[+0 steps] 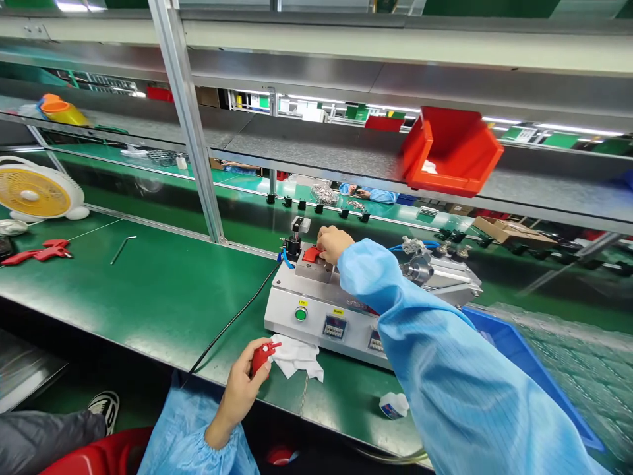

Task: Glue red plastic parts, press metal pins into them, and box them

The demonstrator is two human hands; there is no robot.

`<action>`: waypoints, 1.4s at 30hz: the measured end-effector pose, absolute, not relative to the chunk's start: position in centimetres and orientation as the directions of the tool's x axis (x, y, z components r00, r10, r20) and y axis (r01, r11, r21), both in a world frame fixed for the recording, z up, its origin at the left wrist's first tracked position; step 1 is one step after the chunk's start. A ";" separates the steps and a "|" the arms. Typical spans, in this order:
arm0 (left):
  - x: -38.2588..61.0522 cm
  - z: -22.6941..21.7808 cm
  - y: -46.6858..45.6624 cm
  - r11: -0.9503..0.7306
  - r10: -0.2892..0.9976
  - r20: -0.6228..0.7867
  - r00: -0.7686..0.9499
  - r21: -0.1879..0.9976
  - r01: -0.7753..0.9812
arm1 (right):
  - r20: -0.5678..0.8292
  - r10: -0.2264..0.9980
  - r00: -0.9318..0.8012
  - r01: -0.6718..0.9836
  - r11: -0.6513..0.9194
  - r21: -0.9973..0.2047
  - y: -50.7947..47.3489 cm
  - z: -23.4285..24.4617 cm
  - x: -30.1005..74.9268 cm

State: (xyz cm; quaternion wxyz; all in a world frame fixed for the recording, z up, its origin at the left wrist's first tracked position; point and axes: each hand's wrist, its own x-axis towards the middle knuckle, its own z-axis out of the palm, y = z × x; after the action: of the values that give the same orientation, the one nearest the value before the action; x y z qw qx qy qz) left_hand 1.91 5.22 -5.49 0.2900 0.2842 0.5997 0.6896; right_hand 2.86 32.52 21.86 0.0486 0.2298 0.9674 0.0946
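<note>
Sleeve (445,349) nearest; left fingers (246,358) clasp red part (262,357), right fingers (326,237) touch another (310,254).

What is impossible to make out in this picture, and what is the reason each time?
All in the head view:
Red part on the machine: right end, behind the right hand.
Held piece: lower end, behind the left hand.
Blue tray: inside, mostly behind the right sleeve.
Fan: left side, cut by the picture's edge.
Display: markings, too small.

Bright overall; white tubes (581,130) glow in background. Soft sheen on bench (163,290). Deep shadow beneath. Edges stretched; trays (573,369) at right smeared.
</note>
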 end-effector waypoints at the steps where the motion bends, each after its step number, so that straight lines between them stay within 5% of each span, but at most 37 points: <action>1: 1.9 -5.5 5.2 -0.115 0.740 0.046 -0.671 0.992 -0.060 | -0.026 0.454 -0.891 0.441 0.877 0.191 32.6 22.2 3.0; 7: 1.9 -5.4 4.5 -0.070 0.738 0.011 -0.675 0.996 -0.060 | 0.181 0.498 -0.848 0.514 0.856 0.052 34.3 27.7 7.0; 11: 2.1 -5.2 4.2 -0.054 0.731 -0.019 -0.682 0.995 -0.086 | 0.040 0.372 -0.927 0.365 0.923 -0.120 34.8 28.8 13.8; 19: 2.1 -4.7 3.9 -0.039 0.723 -0.043 -0.689 0.994 -0.103 | -0.141 0.428 -0.893 0.435 0.900 -0.019 34.3 24.0 20.9; 29: 2.0 -4.6 4.3 -0.042 0.683 -0.028 -0.730 0.996 -0.077 | -0.070 0.418 -0.906 0.421 0.906 -0.036 35.5 23.2 21.4; 35: 1.5 -4.8 4.0 -0.038 0.678 -0.047 -0.733 0.994 -0.099 | 0.157 0.464 -0.872 0.409 0.867 -0.286 33.4 24.8 27.2; 39: 0.1 -0.1 5.6 -0.042 0.665 0.176 -0.726 0.979 0.198 | 0.168 0.550 -0.818 0.447 0.792 -0.417 30.1 24.0 32.5; 42: -1.6 6.5 9.1 -0.056 0.636 0.486 -0.600 0.804 0.592 | 0.168 0.576 -0.800 0.454 0.764 -0.458 28.7 20.6 36.6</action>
State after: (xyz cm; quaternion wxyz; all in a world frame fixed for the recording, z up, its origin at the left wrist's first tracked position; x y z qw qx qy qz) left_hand -1.56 9.11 6.54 0.0191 0.4470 0.6867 0.5730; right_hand 36.57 28.70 20.61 -0.1509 0.2776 0.9270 -0.2019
